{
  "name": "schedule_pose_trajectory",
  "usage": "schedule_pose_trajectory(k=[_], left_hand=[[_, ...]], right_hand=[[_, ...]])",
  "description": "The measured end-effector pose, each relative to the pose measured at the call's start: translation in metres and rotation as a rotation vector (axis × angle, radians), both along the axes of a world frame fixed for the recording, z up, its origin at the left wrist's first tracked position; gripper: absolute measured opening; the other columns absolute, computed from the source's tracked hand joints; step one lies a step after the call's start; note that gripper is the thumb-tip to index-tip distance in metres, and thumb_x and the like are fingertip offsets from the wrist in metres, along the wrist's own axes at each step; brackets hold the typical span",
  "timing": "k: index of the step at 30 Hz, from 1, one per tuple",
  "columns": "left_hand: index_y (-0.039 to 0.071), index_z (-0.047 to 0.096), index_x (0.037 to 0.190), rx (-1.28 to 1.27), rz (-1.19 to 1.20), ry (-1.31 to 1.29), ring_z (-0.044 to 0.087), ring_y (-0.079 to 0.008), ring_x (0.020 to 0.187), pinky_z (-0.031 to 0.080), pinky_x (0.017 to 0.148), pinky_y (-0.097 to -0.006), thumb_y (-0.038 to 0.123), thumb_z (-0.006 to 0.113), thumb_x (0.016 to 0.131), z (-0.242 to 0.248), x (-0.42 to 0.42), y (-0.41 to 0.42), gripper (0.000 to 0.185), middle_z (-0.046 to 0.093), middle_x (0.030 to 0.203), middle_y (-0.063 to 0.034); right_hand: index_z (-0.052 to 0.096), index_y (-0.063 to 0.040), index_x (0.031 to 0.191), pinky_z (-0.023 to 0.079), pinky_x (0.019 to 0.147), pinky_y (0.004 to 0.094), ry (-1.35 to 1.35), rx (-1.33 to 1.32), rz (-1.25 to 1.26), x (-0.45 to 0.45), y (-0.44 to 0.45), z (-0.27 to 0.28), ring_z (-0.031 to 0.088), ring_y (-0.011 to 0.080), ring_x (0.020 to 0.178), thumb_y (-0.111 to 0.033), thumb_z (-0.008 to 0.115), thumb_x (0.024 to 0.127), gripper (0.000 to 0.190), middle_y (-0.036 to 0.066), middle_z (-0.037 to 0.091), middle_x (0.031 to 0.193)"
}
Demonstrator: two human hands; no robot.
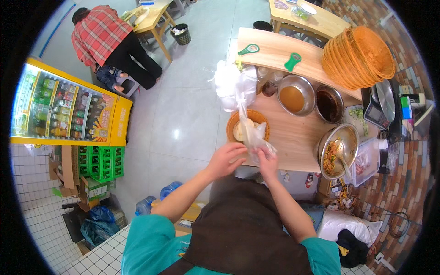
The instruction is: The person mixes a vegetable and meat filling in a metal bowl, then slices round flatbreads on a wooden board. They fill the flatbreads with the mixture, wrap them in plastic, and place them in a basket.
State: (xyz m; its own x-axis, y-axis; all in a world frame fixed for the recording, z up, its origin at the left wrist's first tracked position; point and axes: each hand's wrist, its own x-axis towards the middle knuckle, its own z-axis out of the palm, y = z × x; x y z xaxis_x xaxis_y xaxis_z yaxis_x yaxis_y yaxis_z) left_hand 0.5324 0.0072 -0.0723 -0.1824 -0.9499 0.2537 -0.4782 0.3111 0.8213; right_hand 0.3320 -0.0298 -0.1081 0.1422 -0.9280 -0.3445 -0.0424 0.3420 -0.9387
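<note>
A clear plastic bag (252, 141) stretches from a hanging bunch of white plastic bags (228, 84) down to my right hand (267, 162), which grips its lower end. My left hand (227, 161) is just left of the bag, palm inward and fingers apart, holding nothing that I can see. Beyond both hands, a small round wicker basket (229, 128) stands at the left edge of the wooden counter (287, 144). Pale, round bread-like pieces (238, 132) lie inside it, partly hidden by the bag.
To the right are a steel bowl of chopped filling (330, 156) with a spoon, a bowl of brown liquid (292, 98) and a bowl of dark sauce (329, 103). Stacked wicker baskets (357, 58) stand on the raised shelf (271, 43). A person (106, 37) bends near a drinks fridge (118, 120).
</note>
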Motion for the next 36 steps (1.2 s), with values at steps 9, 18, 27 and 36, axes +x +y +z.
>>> schedule_pose_trajectory(k=[9, 18, 27, 36], left_hand=[[0.002, 0.037, 0.149, 0.334, 0.197, 0.591, 0.059, -0.0261, 0.119, 0.047, 0.103, -0.0423, 0.036, 0.066, 0.097, -0.040, -0.026, -0.058, 0.069, 0.057, 0.133, -0.0176], [0.006, 0.061, 0.099, 0.557, 0.557, 1.305, 0.064, -0.0176, 0.071, 0.052, 0.060, -0.0321, 0.036, 0.049, 0.107, -0.042, -0.016, -0.154, 0.034, 0.062, 0.077, -0.0039], [0.016, 0.059, 0.086, 0.499, 0.729, 1.452, 0.051, -0.0129, 0.062, 0.043, 0.053, -0.0302, 0.025, 0.059, 0.095, -0.073, 0.008, -0.172, 0.013, 0.052, 0.069, 0.0023], [0.006, 0.064, 0.126, 0.823, -0.088, 0.454, 0.062, -0.0181, 0.106, 0.049, 0.096, -0.0340, 0.056, 0.060, 0.095, -0.014, -0.044, -0.107, 0.059, 0.068, 0.114, -0.0079]], right_hand=[[0.066, 0.004, 0.120, 0.052, 0.078, 0.0326, 0.262, -0.330, 0.300, -0.013, -0.016, 0.034, 0.067, 0.0170, 0.086, -0.012, 0.055, 0.100, 0.028, 0.013, 0.072, 0.095], [0.067, 0.004, 0.110, 0.052, 0.072, 0.0354, 0.293, -0.445, 0.456, -0.030, -0.007, 0.014, 0.068, 0.0236, 0.076, -0.016, 0.056, 0.099, 0.025, 0.015, 0.069, 0.080], [0.070, 0.001, 0.104, 0.054, 0.074, 0.0364, 0.326, -0.519, 0.488, -0.084, 0.010, -0.023, 0.070, 0.0235, 0.079, -0.012, 0.058, 0.096, 0.019, 0.016, 0.072, 0.086], [0.069, 0.002, 0.101, 0.052, 0.066, 0.0281, 0.143, -0.438, 0.152, -0.128, 0.015, 0.043, 0.064, 0.0120, 0.070, -0.012, 0.055, 0.100, 0.020, 0.005, 0.068, 0.080]])
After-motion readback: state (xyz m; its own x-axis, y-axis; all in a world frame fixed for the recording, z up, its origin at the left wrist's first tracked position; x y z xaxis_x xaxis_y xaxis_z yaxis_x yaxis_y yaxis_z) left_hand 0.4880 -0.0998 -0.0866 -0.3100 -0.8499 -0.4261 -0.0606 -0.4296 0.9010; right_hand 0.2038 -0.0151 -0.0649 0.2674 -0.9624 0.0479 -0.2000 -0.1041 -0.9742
